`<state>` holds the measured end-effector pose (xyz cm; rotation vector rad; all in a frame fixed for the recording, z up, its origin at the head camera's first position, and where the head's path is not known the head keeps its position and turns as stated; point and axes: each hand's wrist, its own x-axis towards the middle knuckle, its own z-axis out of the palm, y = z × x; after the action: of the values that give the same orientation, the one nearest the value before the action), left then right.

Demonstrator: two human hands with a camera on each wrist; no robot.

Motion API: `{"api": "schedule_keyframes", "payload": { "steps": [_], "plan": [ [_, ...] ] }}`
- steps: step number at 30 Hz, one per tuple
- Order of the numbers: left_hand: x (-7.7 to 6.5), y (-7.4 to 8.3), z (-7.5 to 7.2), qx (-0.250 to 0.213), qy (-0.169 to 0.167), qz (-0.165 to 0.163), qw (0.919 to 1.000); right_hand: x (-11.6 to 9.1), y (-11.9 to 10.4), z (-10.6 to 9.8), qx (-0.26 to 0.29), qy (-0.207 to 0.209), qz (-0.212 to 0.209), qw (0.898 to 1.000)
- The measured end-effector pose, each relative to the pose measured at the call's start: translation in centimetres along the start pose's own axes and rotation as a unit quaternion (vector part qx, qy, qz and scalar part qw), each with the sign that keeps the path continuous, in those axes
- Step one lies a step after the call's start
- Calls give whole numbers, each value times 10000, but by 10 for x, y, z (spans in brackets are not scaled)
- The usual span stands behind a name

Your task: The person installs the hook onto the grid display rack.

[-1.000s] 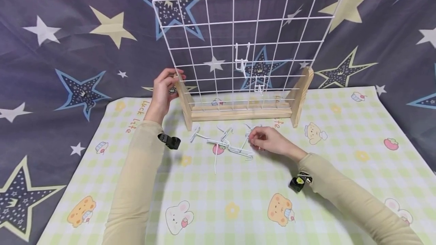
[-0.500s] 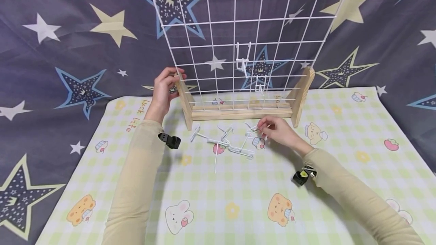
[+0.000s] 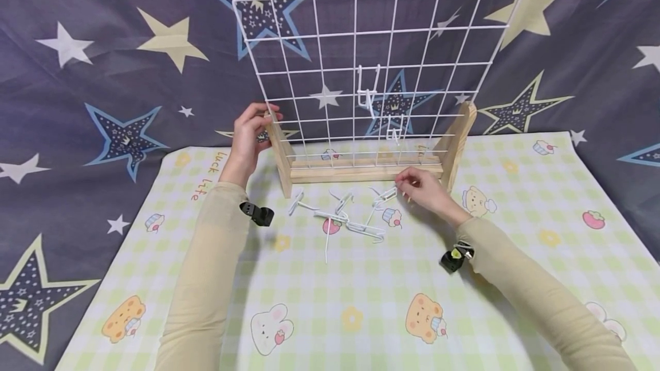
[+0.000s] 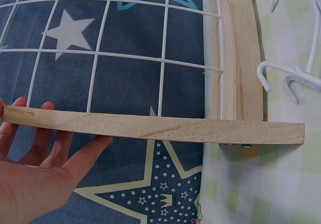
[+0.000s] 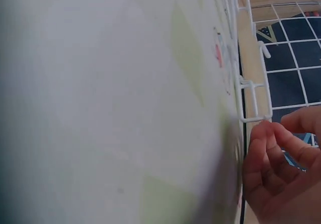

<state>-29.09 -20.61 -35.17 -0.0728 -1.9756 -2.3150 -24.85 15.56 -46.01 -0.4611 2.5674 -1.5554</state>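
My left hand (image 3: 247, 139) grips the upper end of the wooden side post (image 4: 160, 126) on the left of a white wire grid rack (image 3: 356, 33); its fingers curl round the post's edge. The right hand (image 3: 425, 188) is in front of the rack's wooden base bar (image 3: 361, 173), low over the cloth. Its thumb and fingertips pinch at the end of a white wire hook (image 5: 256, 101), the rightmost of a loose pile. Several other white hooks (image 3: 335, 216) lie tangled to the left of that hand. Two hooks hang on the grid, an upper one (image 3: 367, 93) and a lower one (image 3: 394, 130).
A right wooden post (image 3: 456, 147) stands behind the right hand. The table wears a green-checked cloth (image 3: 309, 302) printed with cartoon animals. A dark cloth with stars (image 3: 103, 85) hangs close behind the rack.
My right hand has moved right and back from over the hook pile to the end of the rightmost hook. The left hand stays on the post.
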Motion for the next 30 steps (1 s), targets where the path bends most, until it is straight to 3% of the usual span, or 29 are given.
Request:
{"api": "schedule_keyframes", "payload": {
  "steps": [12,30],
  "plan": [
    [0,0,0,-12,-13,28,10000,-2,4,0,-289,-164,-90,9994],
    [-1,-1,0,3,-36,41,10000,-13,7,-2,-661,-830,-378,9936]
  ]
}}
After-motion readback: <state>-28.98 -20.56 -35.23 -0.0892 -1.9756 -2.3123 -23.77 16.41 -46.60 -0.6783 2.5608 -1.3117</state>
